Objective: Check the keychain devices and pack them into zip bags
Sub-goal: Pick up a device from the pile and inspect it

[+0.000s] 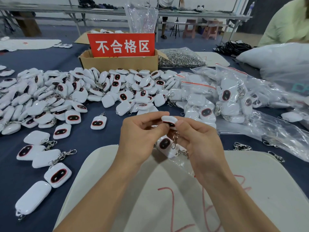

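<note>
Keychain device point(169, 119) pinched between left hand point(138, 139) and right hand point(200, 141); pile point(83, 91) behind, zip bags point(234, 97) right, seemingly bagged device point(164, 144) beneath.

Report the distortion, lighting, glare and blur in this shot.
Head view: wide-angle bending curves the far benches; light is even, shadows soft; glare glints on the filled zip bags; the keychain device pinched by the left hand and right hand looks slightly soft; the person in green at the right edge is smeared.

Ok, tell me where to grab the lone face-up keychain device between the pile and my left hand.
Pinch the keychain device by its two side edges, coming from above: it lies flat, face up, free on both sides, its clasp pointing away.
</note>
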Tool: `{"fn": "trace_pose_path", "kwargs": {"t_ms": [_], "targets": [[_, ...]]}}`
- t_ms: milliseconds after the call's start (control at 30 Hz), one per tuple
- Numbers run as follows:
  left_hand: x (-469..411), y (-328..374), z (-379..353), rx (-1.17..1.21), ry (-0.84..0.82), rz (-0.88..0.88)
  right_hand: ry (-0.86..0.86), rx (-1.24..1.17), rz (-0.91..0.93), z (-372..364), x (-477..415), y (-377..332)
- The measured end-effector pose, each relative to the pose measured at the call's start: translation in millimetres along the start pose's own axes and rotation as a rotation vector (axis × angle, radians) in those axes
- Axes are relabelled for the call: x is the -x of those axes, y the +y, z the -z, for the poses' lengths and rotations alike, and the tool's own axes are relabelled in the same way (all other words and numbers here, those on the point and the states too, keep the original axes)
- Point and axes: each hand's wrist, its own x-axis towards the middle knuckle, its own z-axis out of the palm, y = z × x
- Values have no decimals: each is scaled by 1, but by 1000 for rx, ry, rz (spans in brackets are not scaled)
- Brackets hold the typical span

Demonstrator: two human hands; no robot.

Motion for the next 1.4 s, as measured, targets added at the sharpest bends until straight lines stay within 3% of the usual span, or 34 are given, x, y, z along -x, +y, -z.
{"fn": "trace_pose_path", "kwargs": {"t_ms": [200,333,533,700,867,1200,1400], "targets": [[2,3,-2,60,-42,37,88,7,116,2,2,-5],[1,4,-3,135,-119,89,154,151,194,5,-1,-3],[2,3,-5,119,-105,75,159,233,257,6,-2,2],[3,7,-3,102,-86,105,70,297,206,12,-3,-3],[0,8,-3,24,52,202,-28,220,67,5,2,-7],[3,9,-5,14,20,198,7,91,5,7,3,-8],[6,10,-6,26,-54,78,83,261,52,5,1,-4]]}}
